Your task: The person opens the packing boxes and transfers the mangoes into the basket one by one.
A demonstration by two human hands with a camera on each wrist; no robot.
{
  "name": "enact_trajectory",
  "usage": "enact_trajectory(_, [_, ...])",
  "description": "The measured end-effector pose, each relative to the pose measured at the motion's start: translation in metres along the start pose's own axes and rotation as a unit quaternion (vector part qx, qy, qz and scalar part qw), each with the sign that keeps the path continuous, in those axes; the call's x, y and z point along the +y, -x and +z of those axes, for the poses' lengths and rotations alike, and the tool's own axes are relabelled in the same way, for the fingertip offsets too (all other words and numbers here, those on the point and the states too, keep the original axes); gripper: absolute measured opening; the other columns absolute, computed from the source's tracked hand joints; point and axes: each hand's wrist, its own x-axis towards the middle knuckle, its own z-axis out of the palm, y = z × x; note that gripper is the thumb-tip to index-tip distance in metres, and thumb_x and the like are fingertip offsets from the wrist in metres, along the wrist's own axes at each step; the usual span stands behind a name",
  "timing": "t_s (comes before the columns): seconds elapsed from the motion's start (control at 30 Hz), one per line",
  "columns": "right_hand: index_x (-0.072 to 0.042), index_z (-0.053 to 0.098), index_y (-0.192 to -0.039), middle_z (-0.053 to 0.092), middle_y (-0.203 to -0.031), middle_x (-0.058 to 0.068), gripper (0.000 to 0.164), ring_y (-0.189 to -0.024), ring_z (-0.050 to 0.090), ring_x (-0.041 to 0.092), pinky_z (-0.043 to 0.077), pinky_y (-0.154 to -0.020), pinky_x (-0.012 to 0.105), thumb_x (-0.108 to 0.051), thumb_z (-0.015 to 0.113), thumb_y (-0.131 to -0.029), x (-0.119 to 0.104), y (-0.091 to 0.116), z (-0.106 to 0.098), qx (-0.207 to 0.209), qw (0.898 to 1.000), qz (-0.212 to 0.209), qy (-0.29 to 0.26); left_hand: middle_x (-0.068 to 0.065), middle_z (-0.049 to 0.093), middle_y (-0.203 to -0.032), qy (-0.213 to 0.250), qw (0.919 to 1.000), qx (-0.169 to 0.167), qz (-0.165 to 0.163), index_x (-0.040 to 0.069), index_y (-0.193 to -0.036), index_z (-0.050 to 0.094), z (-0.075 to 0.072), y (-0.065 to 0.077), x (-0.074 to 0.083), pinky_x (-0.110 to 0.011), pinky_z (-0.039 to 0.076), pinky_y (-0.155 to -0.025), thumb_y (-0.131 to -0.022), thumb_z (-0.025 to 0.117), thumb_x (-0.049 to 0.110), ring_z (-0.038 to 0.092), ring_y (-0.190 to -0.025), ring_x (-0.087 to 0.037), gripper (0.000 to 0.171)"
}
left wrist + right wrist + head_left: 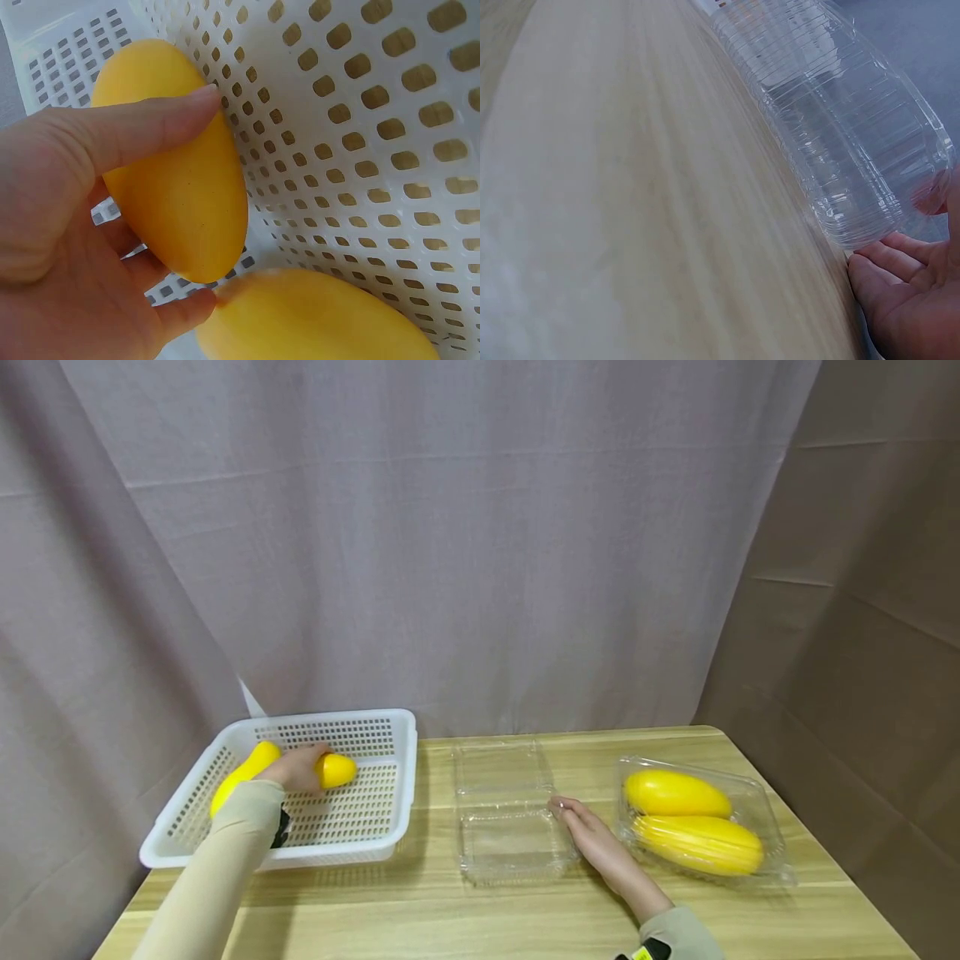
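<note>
In the head view my left hand [298, 768] is inside the white basket [411, 777], gripping a yellow mango [339, 770]. The left wrist view shows the thumb across the top of this mango [187, 202], the other fingers partly hidden beneath it. A second yellow mango [243, 777] lies by the basket's left wall, its end close to my fingertips in the left wrist view. My right hand [600, 847] holds the right edge of an open clear plastic clamshell box [513, 843], thumb at the rim and fingers against its outer side [840, 172].
Right of my right hand stands a closed clear box [776, 827] containing two yellow mangoes [697, 843]. The wooden table [420, 918] ends at a grey curtain [480, 610] behind and on both sides. The basket has raised, perforated walls.
</note>
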Motion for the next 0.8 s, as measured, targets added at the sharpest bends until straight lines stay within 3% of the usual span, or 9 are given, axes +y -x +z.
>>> enact_trajectory(0.27, [0.001, 0.046, -0.147, 0.044, -0.153, 0.02, 0.049, -0.145, 0.034, 0.039, 0.024, -0.119, 0.053, -0.028, 0.042, -0.109, -0.002, 0.002, -0.0014, -0.007, 1.0, -0.009, -0.006, -0.028, 0.053, -0.138, -0.023, 0.9996, 0.012, -0.011, -0.001, -0.143, 0.049, 0.0016, -0.0024, 0.0021, -0.068, 0.035, -0.106, -0.076, 0.08, 0.002, 0.05, -0.123, -0.048, 0.074])
enact_trajectory(0.5, [0.0, 0.046, -0.147, 0.044, -0.153, 0.02, 0.049, -0.144, 0.034, 0.039, 0.025, -0.119, 0.054, -0.03, 0.042, -0.109, -0.0001, 0.0009, -0.0007, -0.004, 1.0, -0.006, -0.002, -0.029, 0.049, -0.143, -0.024, 0.9994, 0.009, -0.024, 0.0, -0.147, 0.045, 0.0007, -0.0025, 0.0068, -0.075, 0.026, -0.106, -0.077, 0.08, 0.001, 0.046, -0.128, -0.05, 0.078])
enact_trajectory(0.8, [0.0, 0.047, -0.146, 0.045, -0.152, 0.02, 0.05, -0.144, 0.035, 0.039, 0.024, -0.119, 0.055, -0.032, 0.045, -0.108, -0.0006, -0.0005, 0.0004, 0.003, 1.0, 0.001, 0.009, -0.029, 0.048, -0.145, -0.021, 0.9993, 0.013, -0.03, 0.0, -0.148, 0.044, 0.0056, -0.0053, 0.0057, -0.074, 0.027, -0.107, -0.078, 0.079, -0.001, 0.045, -0.129, -0.051, 0.079])
